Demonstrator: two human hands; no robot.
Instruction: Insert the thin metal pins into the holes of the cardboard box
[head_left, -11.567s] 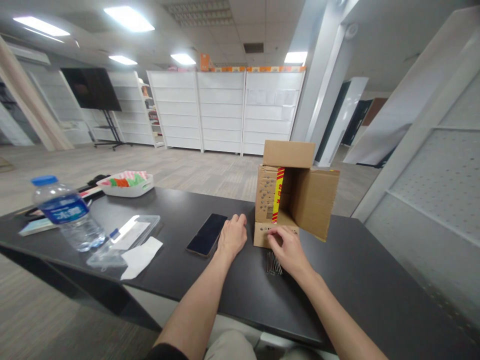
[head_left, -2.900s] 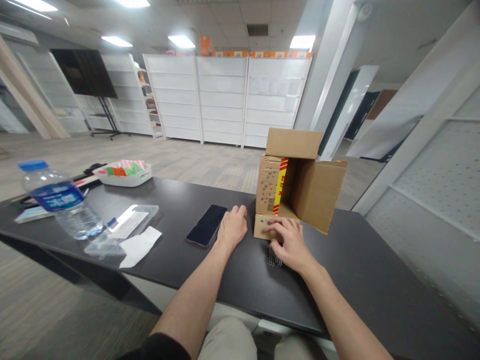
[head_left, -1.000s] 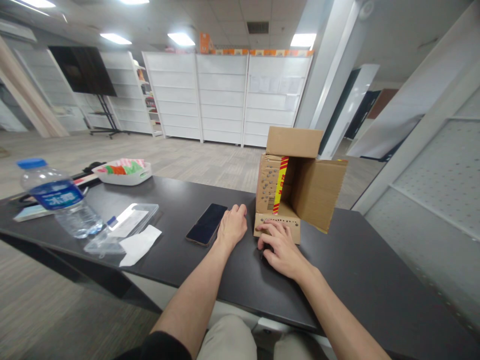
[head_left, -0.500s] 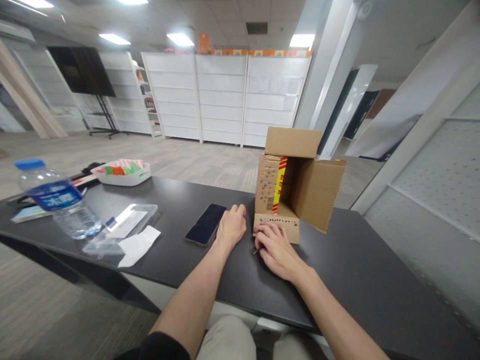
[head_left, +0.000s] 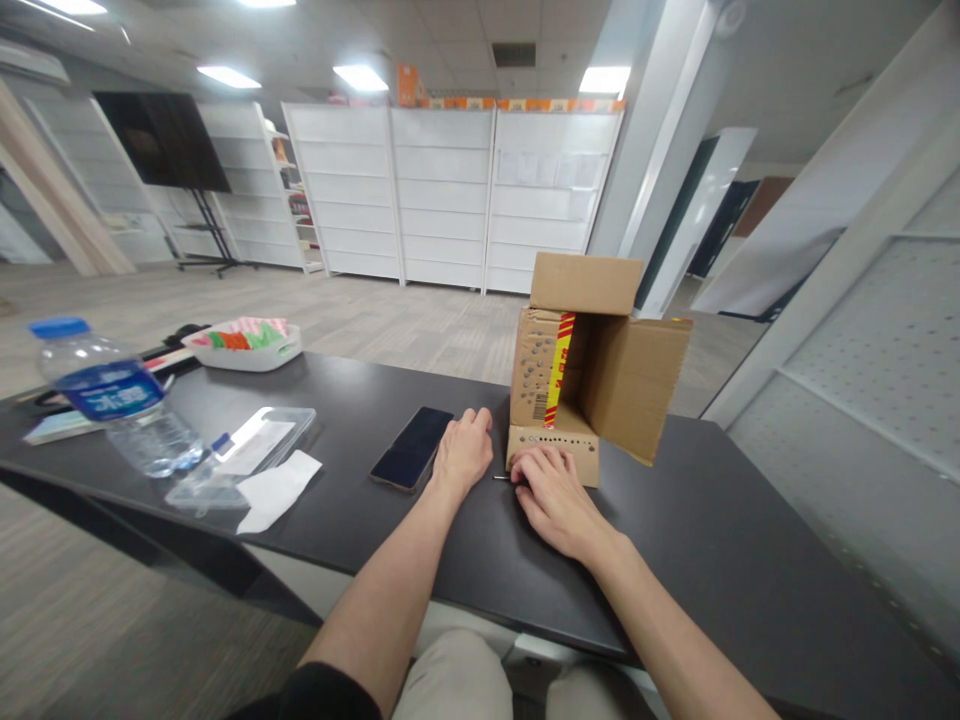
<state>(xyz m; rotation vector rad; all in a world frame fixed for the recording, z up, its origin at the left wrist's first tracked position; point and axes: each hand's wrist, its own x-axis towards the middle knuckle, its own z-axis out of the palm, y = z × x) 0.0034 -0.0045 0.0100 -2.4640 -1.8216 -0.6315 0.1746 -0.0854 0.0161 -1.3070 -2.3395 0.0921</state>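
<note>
My right hand (head_left: 553, 497) lies at the front flap of an open cardboard box (head_left: 526, 375). Its fingers are closed on a thin metal pin-like piece (head_left: 501, 478), whose free end points left just above the black tabletop; I cannot tell its exact kind. Small dark holes and grey round spots mark the box's flap and side. My left hand (head_left: 463, 450) rests on the table between the phone (head_left: 411, 450) and the box, fingers bent and close together. Whatever may be under those fingers is hidden.
To the left stand a water bottle (head_left: 124, 400), a clear plastic case (head_left: 259, 440) and a white paper sheet (head_left: 280, 491). Farther back is a white basket (head_left: 281, 350) with colourful contents. The black table's (head_left: 720, 560) front edge runs just before my knees.
The metal piece in my right fingers has swung from slanting down-left to lying nearly level, pointing left. The right fingers shifted slightly; my left hand stays in place.
</note>
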